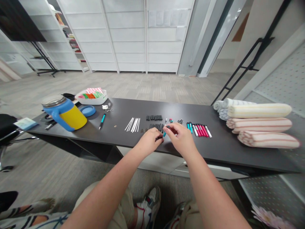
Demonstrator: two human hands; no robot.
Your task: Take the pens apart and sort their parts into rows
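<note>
Close together near the table's front edge, both hands work around a small teal pen piece. My right hand pinches it from the right, fingers closed. My left hand is closed beside it, with a dark piece between the fingers, mostly hidden. Just behind the hands lie black tube pieces in two rows. White thin sticks and small springs lie to the left. On the right are teal, white and pink pen barrels, with small metal parts nearer the middle.
A teal and black pen lies further left, near a blue lid and a large yellow-blue mug. A white basket holds colourful packets. Rolled towels are stacked at the right end of the dark table.
</note>
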